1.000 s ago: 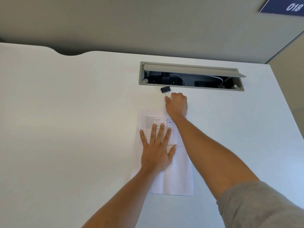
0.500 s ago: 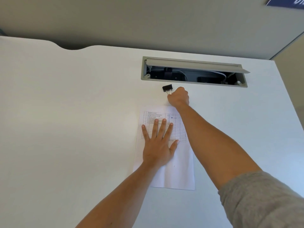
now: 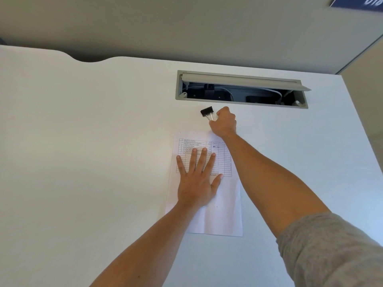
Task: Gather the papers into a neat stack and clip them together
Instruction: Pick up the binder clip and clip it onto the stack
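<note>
A stack of white papers [image 3: 221, 212] with a printed table on top lies on the white desk [image 3: 83, 162]. My left hand [image 3: 196, 179] presses flat on the stack, fingers spread over the table. Just beyond the stack's far edge, my right hand [image 3: 224, 123] pinches the silver wire handles of a black binder clip [image 3: 206, 111]. The clip's black body points away to the far left, apart from the papers.
A grey cable tray [image 3: 241, 89] with its lid raised is set into the desk right behind the clip, with wires inside. The desk's back edge has a curved notch [image 3: 91, 59] at the far left. A grey partition wall rises behind.
My right hand still pinches the clip and has stayed just past the stack's far edge. The left hand has not shifted on the papers. The view tilted slightly.
</note>
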A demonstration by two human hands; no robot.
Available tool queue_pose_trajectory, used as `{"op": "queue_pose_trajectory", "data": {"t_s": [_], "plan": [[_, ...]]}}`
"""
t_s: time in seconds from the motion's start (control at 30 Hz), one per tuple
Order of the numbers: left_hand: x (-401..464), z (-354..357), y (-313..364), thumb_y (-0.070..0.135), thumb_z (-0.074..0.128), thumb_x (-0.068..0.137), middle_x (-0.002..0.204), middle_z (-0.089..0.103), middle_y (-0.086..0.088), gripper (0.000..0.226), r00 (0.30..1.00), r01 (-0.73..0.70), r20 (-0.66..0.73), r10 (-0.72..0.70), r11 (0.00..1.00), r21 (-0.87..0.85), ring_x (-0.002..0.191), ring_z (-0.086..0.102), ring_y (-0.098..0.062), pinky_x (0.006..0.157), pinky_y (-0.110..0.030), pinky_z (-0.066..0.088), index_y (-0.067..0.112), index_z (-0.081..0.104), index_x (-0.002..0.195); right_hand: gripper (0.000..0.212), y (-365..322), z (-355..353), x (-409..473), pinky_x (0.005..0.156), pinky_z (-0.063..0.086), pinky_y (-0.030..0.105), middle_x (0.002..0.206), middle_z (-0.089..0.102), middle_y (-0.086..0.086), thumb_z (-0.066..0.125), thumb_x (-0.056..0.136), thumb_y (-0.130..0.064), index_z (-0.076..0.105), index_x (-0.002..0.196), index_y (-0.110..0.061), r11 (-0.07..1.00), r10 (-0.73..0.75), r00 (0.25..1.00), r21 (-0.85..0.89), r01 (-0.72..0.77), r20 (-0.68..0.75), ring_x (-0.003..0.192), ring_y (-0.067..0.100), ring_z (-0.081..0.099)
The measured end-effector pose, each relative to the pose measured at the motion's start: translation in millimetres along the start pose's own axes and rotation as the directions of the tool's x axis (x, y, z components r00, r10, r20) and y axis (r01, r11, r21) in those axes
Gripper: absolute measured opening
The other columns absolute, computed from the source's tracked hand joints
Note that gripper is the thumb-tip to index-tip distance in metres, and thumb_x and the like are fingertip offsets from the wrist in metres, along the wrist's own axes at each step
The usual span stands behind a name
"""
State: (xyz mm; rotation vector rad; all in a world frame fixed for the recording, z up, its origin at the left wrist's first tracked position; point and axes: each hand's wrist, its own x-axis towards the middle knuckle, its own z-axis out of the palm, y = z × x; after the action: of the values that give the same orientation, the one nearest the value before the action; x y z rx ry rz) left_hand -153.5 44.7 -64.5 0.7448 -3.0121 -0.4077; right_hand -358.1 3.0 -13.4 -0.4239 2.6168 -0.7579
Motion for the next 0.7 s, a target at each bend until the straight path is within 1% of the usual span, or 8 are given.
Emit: {"op": "queue_pose_trajectory", "data": {"t_s": [0.07, 0.1, 0.23, 0.33, 0.43, 0.5, 0.57, 0.7], "plan": [[0, 0, 0, 0.062, 0.018, 0.098, 0.165, 0.014, -0.003, 0.067, 1.0, -0.002, -0.005, 0.002, 1.0, -0.003, 0.152, 0.001, -0.029, 0.113, -0.07, -0.001, 0.027, 0.017, 0.155, 0.045, -2, -2, 0, 0.071, 0.046, 0.029, 0.115, 0.06, 0.011, 0.069, 0.084, -0.009, 0.049, 0.124, -0.008, 0.999, 0.031, 0.999, 0.033, -0.031, 0.011, 0.104, 0.029, 0.061], [0, 0, 0, 0.062, 0.018, 0.098, 0.165, 0.014, -0.003, 0.067, 1.0, -0.001, -0.005, 0.001, 1.0, -0.006, 0.152, 0.001, -0.029, 0.113, -0.07, -0.001, 0.027, 0.017, 0.155, 0.042, -3, -1, -1, 0.071, 0.046, 0.028, 0.115, 0.061, 0.011, 0.068, 0.084, -0.008, 0.053, 0.122, -0.008, 0.999, 0.031, 0.999, 0.029, -0.032, 0.014, 0.104, 0.028, 0.062], [0, 1, -1, 0.062, 0.019, 0.098, 0.165, 0.015, -0.003, 0.067, 1.0, -0.005, -0.008, 0.005, 1.0, -0.005, 0.152, 0.002, -0.029, 0.113, -0.07, -0.001, 0.027, 0.018, 0.155, 0.015, -5, 5, -4, 0.067, 0.047, 0.027, 0.097, 0.069, 0.011, 0.064, 0.088, -0.01, 0.068, 0.102, -0.005, 1.0, -0.029, 1.0, -0.011, 0.029, 0.001, 0.085, 0.021, 0.064], [-1, 1, -1, 0.062, 0.02, 0.098, 0.164, 0.016, -0.003, 0.067, 1.0, -0.001, -0.003, 0.001, 1.0, -0.013, 0.152, 0.002, -0.029, 0.113, -0.07, 0.0, 0.027, 0.019, 0.155, 0.017, -5, 5, -8, 0.068, 0.046, 0.026, 0.089, 0.069, 0.008, 0.065, 0.091, -0.02, 0.072, 0.095, -0.004, 0.999, -0.046, 0.999, -0.001, 0.046, 0.012, 0.079, 0.019, 0.063], [-1, 1, -1, 0.062, 0.021, 0.098, 0.164, 0.015, -0.002, 0.067, 1.0, -0.003, 0.008, 0.003, 1.0, -0.012, 0.152, 0.003, -0.029, 0.113, -0.07, 0.0, 0.026, 0.019, 0.155, 0.017, -8, -3, -20, 0.067, 0.044, 0.025, 0.08, 0.066, 0.003, 0.065, 0.092, -0.021, 0.069, 0.083, -0.008, 0.992, -0.066, 0.997, 0.105, 0.07, -0.037, 0.07, 0.013, 0.058], [-1, -1, -1, 0.062, 0.021, 0.098, 0.165, 0.014, -0.002, 0.067, 1.0, -0.005, 0.021, 0.005, 1.0, -0.012, 0.152, 0.002, -0.029, 0.113, -0.07, -0.001, 0.027, 0.017, 0.155, 0.018, -9, -10, -36, 0.062, 0.042, 0.02, 0.074, 0.065, -0.002, 0.065, 0.092, -0.02, 0.066, 0.075, -0.013, 0.974, -0.084, 0.992, 0.201, 0.101, -0.093, 0.063, 0.008, 0.056], [-1, -3, 0, 0.063, 0.019, 0.098, 0.165, 0.013, -0.002, 0.068, 0.999, -0.007, 0.034, 0.007, 1.0, -0.006, 0.152, 0.002, -0.029, 0.113, -0.07, -0.002, 0.026, 0.016, 0.155, 0.018, -5, -18, -58, 0.058, 0.04, 0.013, 0.068, 0.063, -0.009, 0.067, 0.09, -0.02, 0.067, 0.073, -0.014, 0.954, -0.085, 0.989, 0.278, 0.116, -0.12, 0.062, 0.004, 0.057], [0, -7, -2, 0.067, 0.013, 0.096, 0.165, 0.008, 0.0, 0.075, 0.997, 0.01, 0.075, -0.008, 1.0, -0.022, 0.152, -0.003, -0.026, 0.113, -0.066, -0.013, 0.022, 0.01, 0.156, 0.019, 18, -26, -107, 0.058, 0.042, 0.01, 0.063, 0.066, -0.012, 0.068, 0.088, -0.021, 0.068, 0.068, -0.018, 0.909, -0.012, 0.995, 0.414, 0.052, -0.098, 0.061, 0.001, 0.06]]}}
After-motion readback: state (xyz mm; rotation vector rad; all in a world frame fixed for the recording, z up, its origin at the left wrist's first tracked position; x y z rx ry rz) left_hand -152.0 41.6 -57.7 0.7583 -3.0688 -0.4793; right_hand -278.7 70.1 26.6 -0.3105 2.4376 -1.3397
